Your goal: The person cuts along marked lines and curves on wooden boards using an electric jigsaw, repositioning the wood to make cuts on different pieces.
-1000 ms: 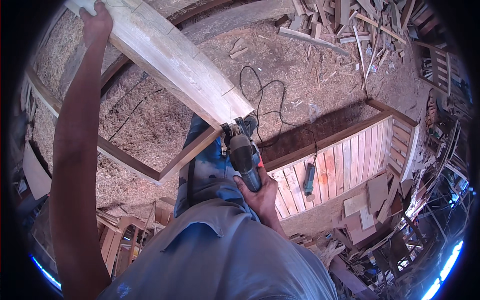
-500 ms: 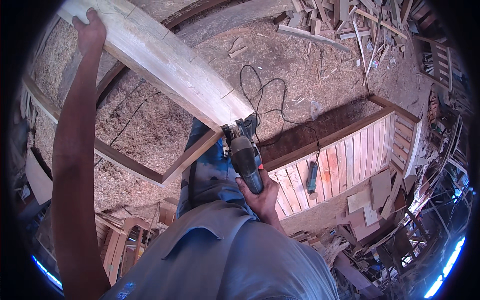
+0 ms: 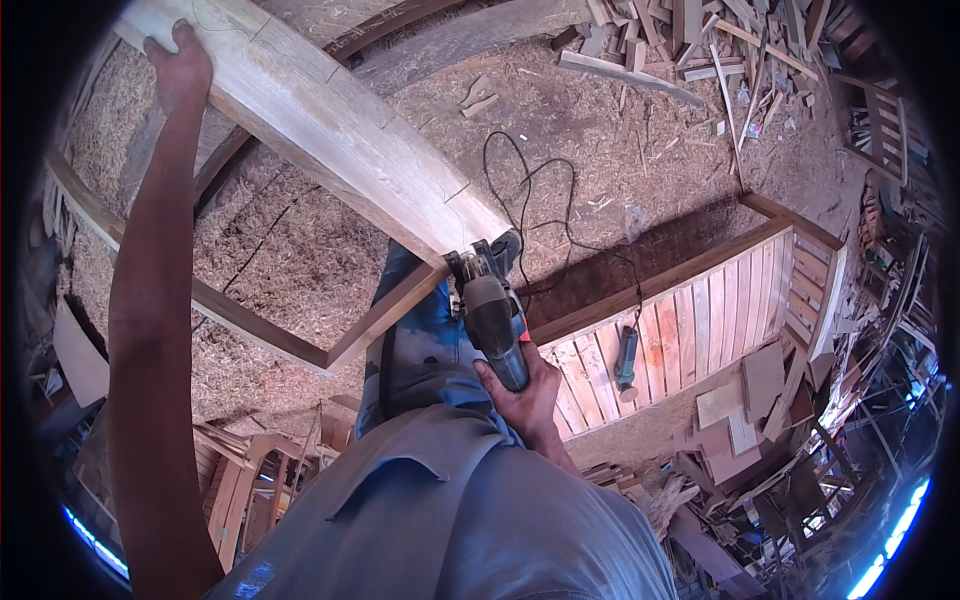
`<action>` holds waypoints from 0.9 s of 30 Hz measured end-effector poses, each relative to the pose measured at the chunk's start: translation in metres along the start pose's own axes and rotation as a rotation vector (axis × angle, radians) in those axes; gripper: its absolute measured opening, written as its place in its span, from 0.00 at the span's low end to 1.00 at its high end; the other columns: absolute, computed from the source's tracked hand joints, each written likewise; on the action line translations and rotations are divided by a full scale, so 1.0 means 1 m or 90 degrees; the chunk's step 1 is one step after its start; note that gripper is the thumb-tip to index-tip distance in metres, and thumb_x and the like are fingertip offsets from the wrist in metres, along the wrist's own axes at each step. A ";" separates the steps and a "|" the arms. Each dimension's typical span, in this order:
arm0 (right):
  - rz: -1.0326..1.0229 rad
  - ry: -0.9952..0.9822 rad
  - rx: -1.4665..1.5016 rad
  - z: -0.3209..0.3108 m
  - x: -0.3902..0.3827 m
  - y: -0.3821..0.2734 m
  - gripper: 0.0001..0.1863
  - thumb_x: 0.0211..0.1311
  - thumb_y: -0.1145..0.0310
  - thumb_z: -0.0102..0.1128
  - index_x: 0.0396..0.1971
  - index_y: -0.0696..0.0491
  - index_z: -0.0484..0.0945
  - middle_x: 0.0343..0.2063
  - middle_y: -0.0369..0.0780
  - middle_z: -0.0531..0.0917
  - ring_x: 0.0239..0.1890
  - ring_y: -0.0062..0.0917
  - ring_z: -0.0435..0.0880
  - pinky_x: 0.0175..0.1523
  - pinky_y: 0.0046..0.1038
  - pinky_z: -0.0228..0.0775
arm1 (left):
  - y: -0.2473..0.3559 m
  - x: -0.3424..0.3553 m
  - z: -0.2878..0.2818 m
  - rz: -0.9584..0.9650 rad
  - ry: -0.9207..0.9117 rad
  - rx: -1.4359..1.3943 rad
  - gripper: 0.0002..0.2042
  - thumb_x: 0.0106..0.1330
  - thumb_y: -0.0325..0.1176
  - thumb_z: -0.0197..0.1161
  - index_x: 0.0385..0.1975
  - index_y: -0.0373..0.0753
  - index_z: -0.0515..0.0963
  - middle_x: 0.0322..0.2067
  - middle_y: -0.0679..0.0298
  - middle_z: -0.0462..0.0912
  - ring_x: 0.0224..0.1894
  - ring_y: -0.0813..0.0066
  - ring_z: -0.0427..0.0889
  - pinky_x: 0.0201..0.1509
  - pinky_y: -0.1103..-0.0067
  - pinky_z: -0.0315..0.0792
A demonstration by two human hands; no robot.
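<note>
A jigsaw (image 3: 490, 308) with a dark body and a blue-grey rear sits at the near end of a long pale wooden plank (image 3: 330, 130). My right hand (image 3: 530, 392) is closed around its rear. The blade is too hidden by the tool to make out. At the far left, my left hand (image 3: 183, 72) grips the plank's edge, a finger and the thumb showing apart. Thin dark lines are drawn across the plank's top. Its near end lies over my leg (image 3: 415, 350), beside the corner of a wooden frame (image 3: 385, 315).
A slatted wooden panel (image 3: 690, 315) lies to the right, with an angle grinder (image 3: 627, 358) on it. A black cord (image 3: 572, 200) loops over the shavings-strewn ground. Offcuts (image 3: 650, 50) are heaped at the far right; board scraps (image 3: 730, 415) lie nearer.
The view has shifted very slightly. Both hands, the jigsaw and the plank keep nearly the same places relative to one another.
</note>
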State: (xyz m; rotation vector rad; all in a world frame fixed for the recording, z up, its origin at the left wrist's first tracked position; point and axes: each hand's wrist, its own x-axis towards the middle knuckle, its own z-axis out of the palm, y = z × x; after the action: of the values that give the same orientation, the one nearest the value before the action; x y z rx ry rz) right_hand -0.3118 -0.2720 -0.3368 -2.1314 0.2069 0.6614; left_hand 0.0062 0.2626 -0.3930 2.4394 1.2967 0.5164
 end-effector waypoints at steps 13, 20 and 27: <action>0.048 -0.003 0.038 -0.005 0.018 -0.014 0.21 0.59 0.60 0.83 0.40 0.59 0.84 0.26 0.43 0.89 0.29 0.21 0.87 0.38 0.30 0.81 | -0.001 -0.001 -0.023 -0.015 -0.005 0.046 0.49 0.73 0.71 0.40 0.85 0.42 0.44 0.71 0.36 0.72 0.73 0.37 0.72 0.79 0.56 0.61; 0.017 -0.024 0.043 -0.009 0.023 -0.013 0.22 0.60 0.60 0.82 0.45 0.60 0.84 0.27 0.44 0.90 0.30 0.24 0.90 0.39 0.31 0.82 | -0.006 0.006 -0.021 -0.029 -0.007 0.067 0.48 0.74 0.71 0.40 0.84 0.41 0.45 0.73 0.37 0.69 0.75 0.39 0.69 0.79 0.54 0.59; 0.013 -0.020 0.008 -0.014 0.031 -0.010 0.34 0.55 0.48 0.85 0.46 0.63 0.82 0.29 0.55 0.89 0.35 0.46 0.93 0.39 0.40 0.84 | -0.030 0.025 -0.003 0.073 0.092 0.279 0.50 0.75 0.72 0.38 0.83 0.34 0.46 0.80 0.29 0.44 0.81 0.33 0.54 0.82 0.54 0.56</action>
State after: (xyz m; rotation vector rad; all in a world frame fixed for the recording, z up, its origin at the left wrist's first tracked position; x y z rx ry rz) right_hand -0.2762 -0.2738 -0.3394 -2.1079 0.2163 0.7031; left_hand -0.0038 0.2998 -0.4000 2.8945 1.4610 0.4868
